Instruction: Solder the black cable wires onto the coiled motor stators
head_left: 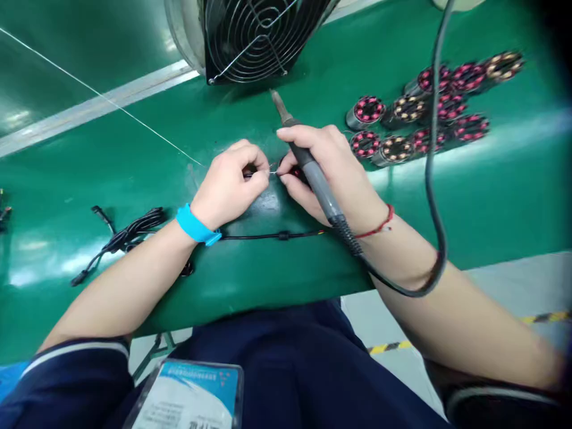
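Observation:
My left hand [235, 182], with a blue wristband, is closed in a pinch on a thin wire [273, 173] over the green table. Opposite it, my right hand [328, 170] carries a soldering iron [315, 176] between thumb and forefinger, its tip pointing up and away. Fingertips of that hand also meet the wire, beside a small dark part with red that they mostly cover. Just below both hands runs a black cable [263, 236] with a small thick section and coloured wire ends.
A fan with a wire guard [266, 39] stands behind my hands. Several motor stators with red or copper windings [366, 111] sit at the right. Coiled black cables [129, 232] lie left. The iron's cord [431, 149] loops over my right forearm.

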{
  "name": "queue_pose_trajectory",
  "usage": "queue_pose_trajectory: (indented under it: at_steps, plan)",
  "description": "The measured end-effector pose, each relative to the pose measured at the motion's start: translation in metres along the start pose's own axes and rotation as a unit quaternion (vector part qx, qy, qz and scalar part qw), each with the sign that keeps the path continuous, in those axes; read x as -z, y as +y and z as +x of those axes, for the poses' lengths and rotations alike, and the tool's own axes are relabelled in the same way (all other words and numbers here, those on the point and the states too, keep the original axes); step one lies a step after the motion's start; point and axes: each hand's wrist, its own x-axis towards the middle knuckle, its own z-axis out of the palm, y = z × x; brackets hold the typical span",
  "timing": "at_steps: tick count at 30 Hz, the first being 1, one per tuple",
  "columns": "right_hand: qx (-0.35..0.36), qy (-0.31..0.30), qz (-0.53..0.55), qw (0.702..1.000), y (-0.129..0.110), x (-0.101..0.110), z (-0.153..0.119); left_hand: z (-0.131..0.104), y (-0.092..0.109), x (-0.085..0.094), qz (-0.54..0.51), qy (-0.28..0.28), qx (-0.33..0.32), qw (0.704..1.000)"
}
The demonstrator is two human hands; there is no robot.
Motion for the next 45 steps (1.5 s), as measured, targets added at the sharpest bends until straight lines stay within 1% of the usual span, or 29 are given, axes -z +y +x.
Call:
queue_pose_trajectory:
  at_steps: [3,7,10,12,14,16,18,20,23,25,27,31,39,45]
  plan:
    - [-0.027,0.014,0.053,0.998,-0.001,-0.003,0.000,0.000,0.000,0.000,-0.006,0.000,0.007,1.000]
    - [-0.069,0.086,0.137,0.984,-0.003,-0.012,0.000,0.000,0.000,0.000,-0.024,0.002,0.023,0.999]
    - [-0.078,0.109,0.173,0.976,-0.004,-0.017,0.001,0.000,0.001,0.001,-0.034,0.001,0.032,0.999]
    - [-0.081,0.123,0.195,0.970,-0.006,-0.014,0.002,0.000,0.001,0.000,-0.034,0.002,0.033,0.999]
    - [-0.085,0.152,0.212,0.962,-0.010,-0.004,0.001,-0.001,0.001,0.000,-0.031,0.002,0.033,0.999]
    - [-0.093,0.173,0.200,0.960,-0.017,0.009,-0.002,-0.001,0.001,-0.001,-0.025,0.002,0.028,0.999]
    - [-0.111,0.171,0.161,0.966,-0.026,0.021,-0.011,-0.001,0.002,-0.002,-0.017,0.003,0.021,1.000]
    - [-0.121,0.180,0.125,0.968,-0.034,0.026,-0.023,-0.002,0.003,-0.004,-0.010,0.004,0.016,1.000]
    - [-0.134,0.230,0.096,0.959,-0.038,0.018,-0.048,-0.002,0.004,-0.006,-0.006,0.003,0.018,1.000]
    - [-0.125,0.274,0.066,0.951,-0.036,0.008,-0.062,-0.002,0.004,-0.007,-0.005,0.002,0.019,1.000]
    - [-0.120,0.298,0.045,0.946,-0.033,0.000,-0.071,-0.002,0.003,-0.007,-0.004,0.002,0.017,1.000]
    - [-0.118,0.304,0.040,0.945,-0.029,-0.004,-0.074,-0.001,0.002,-0.008,0.001,0.004,0.009,1.000]
    - [-0.137,0.261,0.046,0.954,-0.032,-0.001,-0.074,0.000,-0.002,-0.009,0.002,0.009,-0.007,1.000]
    - [-0.148,0.268,0.052,0.951,-0.031,-0.003,-0.076,0.000,-0.002,-0.009,0.000,0.011,-0.005,1.000]
